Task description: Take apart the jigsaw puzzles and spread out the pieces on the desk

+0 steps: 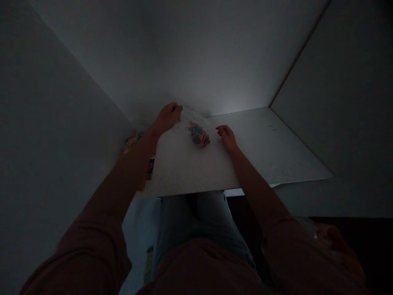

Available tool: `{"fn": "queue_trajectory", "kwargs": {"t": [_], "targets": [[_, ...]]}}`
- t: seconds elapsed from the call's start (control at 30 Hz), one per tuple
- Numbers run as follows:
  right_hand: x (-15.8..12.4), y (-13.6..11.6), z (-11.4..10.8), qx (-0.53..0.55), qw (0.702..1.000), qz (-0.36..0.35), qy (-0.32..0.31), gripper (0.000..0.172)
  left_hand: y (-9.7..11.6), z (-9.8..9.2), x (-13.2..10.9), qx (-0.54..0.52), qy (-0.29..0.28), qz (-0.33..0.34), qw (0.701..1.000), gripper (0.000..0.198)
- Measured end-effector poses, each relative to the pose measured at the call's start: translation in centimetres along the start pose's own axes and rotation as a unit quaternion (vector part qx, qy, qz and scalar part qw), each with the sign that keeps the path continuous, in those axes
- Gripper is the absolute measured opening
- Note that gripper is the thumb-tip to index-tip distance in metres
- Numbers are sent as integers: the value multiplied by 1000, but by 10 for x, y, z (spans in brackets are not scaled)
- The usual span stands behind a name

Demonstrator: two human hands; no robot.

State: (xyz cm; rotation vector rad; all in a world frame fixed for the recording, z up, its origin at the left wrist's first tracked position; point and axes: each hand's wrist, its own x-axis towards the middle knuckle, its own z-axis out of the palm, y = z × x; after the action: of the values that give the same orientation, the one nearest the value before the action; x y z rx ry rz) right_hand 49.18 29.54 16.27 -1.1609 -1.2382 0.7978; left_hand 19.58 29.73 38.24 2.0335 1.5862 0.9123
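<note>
In the dim head view, my left hand [170, 115] pinches the upper left corner of a clear plastic bag [194, 117]. Small multicoloured pieces [199, 135], too dark to make out singly, are gathered in the bag's lower right end. That end rests on or just over the white tabletop [187, 172]. To the right of the bag, my right hand [226, 136] is apart from it, its fingers loosely bent with nothing visible in them.
Partly behind my left forearm lie more clear bags with colourful contents [133, 139] and an orange, printed packet [150, 169]. White walls [190, 57] enclose the table at the back and both sides. An orange item in clear plastic [333, 239] is low at right.
</note>
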Motion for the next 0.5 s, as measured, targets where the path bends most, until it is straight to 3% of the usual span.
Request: {"fn": "queue_trajectory", "kwargs": {"t": [0.2, 0.33, 0.5], "targets": [[2, 0, 5, 0, 1000, 7, 10, 40, -10, -28, 2, -4, 29, 4, 1000, 36], [2, -1, 9, -6, 1000, 14, 18, 40, -25, -55, -3, -16, 59, 17, 998, 40], [-1, -3, 10, -12, 1000, 14, 18, 43, -21, -85, -19, 33, 27, 78, 996, 41]]}}
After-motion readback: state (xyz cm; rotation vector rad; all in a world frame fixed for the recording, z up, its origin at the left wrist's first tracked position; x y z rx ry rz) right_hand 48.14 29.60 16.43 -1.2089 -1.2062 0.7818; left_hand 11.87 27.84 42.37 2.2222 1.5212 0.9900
